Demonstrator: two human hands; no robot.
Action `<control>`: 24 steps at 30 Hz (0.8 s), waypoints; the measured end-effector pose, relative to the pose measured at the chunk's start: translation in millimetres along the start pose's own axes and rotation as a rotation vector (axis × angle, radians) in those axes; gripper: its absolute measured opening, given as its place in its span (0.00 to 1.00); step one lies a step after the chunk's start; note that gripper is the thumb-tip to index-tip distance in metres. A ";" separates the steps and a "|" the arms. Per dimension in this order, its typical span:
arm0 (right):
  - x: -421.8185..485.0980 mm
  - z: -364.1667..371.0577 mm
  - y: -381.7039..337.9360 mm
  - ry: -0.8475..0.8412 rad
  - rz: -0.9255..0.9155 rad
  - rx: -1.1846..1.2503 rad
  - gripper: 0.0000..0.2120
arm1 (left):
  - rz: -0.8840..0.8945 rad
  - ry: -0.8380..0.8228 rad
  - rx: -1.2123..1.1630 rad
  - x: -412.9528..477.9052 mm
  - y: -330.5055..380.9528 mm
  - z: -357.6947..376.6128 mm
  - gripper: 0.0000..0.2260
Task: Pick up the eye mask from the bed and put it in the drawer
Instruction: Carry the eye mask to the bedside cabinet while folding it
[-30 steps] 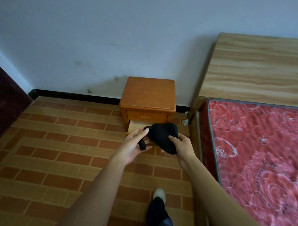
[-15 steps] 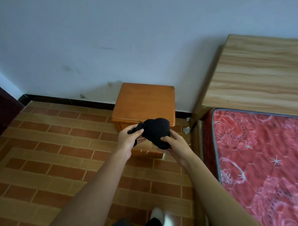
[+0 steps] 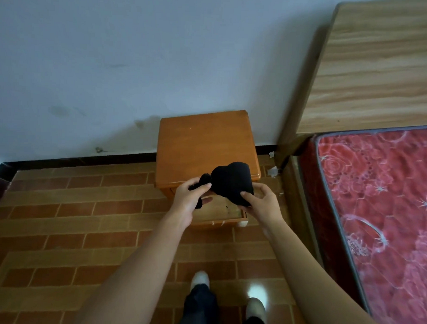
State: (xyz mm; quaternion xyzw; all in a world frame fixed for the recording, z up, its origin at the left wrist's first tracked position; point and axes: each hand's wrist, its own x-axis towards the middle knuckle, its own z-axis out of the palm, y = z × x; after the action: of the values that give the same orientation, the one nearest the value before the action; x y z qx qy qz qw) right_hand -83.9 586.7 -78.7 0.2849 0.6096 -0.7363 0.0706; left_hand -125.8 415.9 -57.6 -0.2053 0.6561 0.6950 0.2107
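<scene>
A person's left hand (image 3: 190, 195) and right hand (image 3: 260, 203) both pinch a black eye mask (image 3: 231, 184) – one at each end, likely to keep it bunched – holding it just above the open drawer (image 3: 227, 214) of an orange wooden nightstand (image 3: 205, 147), ready to lower in.

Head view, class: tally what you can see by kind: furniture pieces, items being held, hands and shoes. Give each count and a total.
Furniture: 2, the nightstand with its open drawer, and the bed
Held items: 1, the eye mask
Hands: 2, the left hand and the right hand
Shoes: 2
Total: 7
</scene>
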 end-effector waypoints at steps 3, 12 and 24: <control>23.4 12.2 21.3 0.010 -0.006 -0.012 0.14 | -0.026 -0.013 0.024 33.1 -15.9 -7.7 0.13; 106.5 7.5 144.3 0.012 -0.052 -0.026 0.16 | 0.015 -0.016 -0.042 121.3 -136.7 -28.3 0.13; 197.4 -20.3 292.8 -0.028 -0.131 0.017 0.17 | 0.184 0.028 0.106 222.3 -296.4 -37.2 0.14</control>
State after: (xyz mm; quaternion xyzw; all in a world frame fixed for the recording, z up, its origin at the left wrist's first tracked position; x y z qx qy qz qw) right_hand -108.4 581.5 -431.5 0.2347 0.6199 -0.7483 0.0283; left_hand -142.6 398.9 -429.1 -0.1424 0.7111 0.6726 0.1473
